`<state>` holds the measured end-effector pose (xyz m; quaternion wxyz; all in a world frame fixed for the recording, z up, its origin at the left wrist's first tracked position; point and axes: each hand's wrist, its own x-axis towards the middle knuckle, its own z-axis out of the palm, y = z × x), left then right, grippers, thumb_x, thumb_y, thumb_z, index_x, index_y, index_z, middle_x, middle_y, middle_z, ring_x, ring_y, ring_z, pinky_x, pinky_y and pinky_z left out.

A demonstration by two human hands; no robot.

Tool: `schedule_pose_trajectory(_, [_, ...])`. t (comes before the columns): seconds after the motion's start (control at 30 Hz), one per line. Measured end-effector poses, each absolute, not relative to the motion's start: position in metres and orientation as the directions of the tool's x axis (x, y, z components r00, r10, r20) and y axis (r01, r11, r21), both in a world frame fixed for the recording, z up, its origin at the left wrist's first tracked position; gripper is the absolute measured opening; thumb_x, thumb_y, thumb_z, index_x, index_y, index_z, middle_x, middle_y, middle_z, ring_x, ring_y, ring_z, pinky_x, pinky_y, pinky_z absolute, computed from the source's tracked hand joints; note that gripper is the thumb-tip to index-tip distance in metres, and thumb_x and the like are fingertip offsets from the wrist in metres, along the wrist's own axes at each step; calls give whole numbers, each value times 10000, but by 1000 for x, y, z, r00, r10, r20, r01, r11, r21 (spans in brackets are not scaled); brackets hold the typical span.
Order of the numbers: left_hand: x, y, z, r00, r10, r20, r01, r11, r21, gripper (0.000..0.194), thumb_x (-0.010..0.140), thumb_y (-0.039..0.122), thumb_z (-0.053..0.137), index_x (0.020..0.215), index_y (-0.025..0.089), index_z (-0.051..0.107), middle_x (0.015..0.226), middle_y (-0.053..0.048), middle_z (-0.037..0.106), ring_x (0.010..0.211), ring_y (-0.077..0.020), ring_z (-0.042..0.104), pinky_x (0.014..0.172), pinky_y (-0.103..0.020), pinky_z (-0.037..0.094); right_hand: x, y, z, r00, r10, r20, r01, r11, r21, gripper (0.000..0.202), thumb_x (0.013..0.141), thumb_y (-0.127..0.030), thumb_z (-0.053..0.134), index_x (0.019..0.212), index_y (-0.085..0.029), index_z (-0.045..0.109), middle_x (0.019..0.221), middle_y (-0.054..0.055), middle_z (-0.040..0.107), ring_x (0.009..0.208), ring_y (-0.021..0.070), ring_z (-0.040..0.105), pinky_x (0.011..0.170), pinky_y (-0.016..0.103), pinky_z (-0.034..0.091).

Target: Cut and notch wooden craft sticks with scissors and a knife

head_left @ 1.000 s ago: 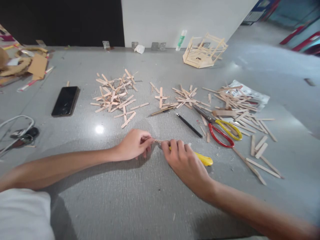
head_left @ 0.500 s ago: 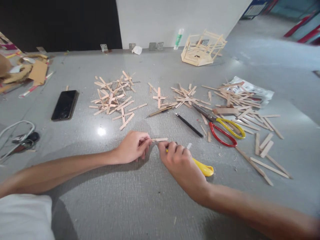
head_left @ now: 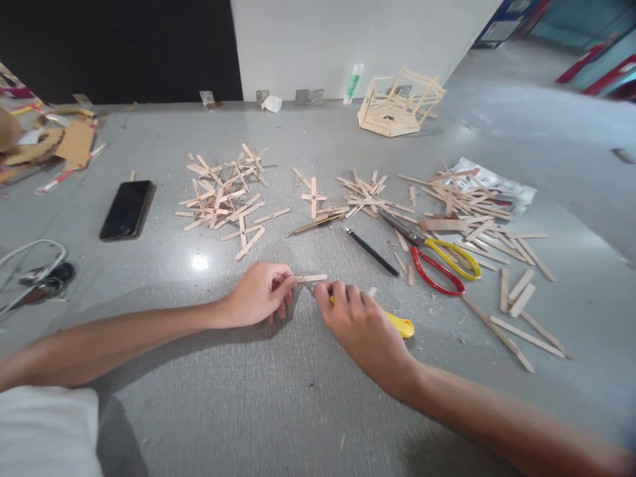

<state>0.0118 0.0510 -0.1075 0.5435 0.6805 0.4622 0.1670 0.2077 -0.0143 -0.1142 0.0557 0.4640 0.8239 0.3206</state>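
Note:
My left hand [head_left: 261,293] pinches a wooden craft stick [head_left: 314,278] between thumb and fingers, its free end pointing right. My right hand [head_left: 360,318] is wrapped around a yellow utility knife [head_left: 400,325], whose handle end shows behind the palm. The knife's front end is near the stick, just below it; whether the two touch is hard to see. Beyond the hands lie a black pen-like craft knife [head_left: 372,252], a slim pointed tool [head_left: 318,224] and scissors [head_left: 440,265] with one red and one yellow handle loop.
Craft sticks, some joined in crosses [head_left: 218,199], lie in piles at left, middle [head_left: 368,199] and right [head_left: 477,205]. A stick frame [head_left: 397,112] and glue tube [head_left: 353,84] stand at the back. A phone [head_left: 127,209], cable [head_left: 50,248] and cardboard [head_left: 77,142] lie left.
The stick looks slightly turned in my left hand, and the right hand with the knife has shifted a little. The whole view has moved slightly.

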Motion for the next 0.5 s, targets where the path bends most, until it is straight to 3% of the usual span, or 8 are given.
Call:
schedule_pose_trajectory(0.3, [11, 50, -107, 528, 803, -276, 455, 6, 890, 360, 1032, 312, 486, 707, 176, 560, 510, 21, 600, 333, -83, 528, 325, -153, 386, 208, -11, -113, -568, 802, 184, 753, 416, 510, 205, 932, 13, 476, 951, -143, 607, 715, 48, 603, 600, 183, 548, 553, 304, 325])
schedule_pose_trajectory(0.5, [11, 51, -107, 533, 800, -274, 457, 0, 889, 356, 1029, 291, 466, 702, 181, 551, 500, 22, 589, 321, -88, 520, 310, -154, 369, 209, -10, -111, -593, 786, 172, 722, 426, 545, 217, 929, 12, 457, 945, -146, 605, 710, 48, 594, 595, 193, 556, 553, 313, 315])
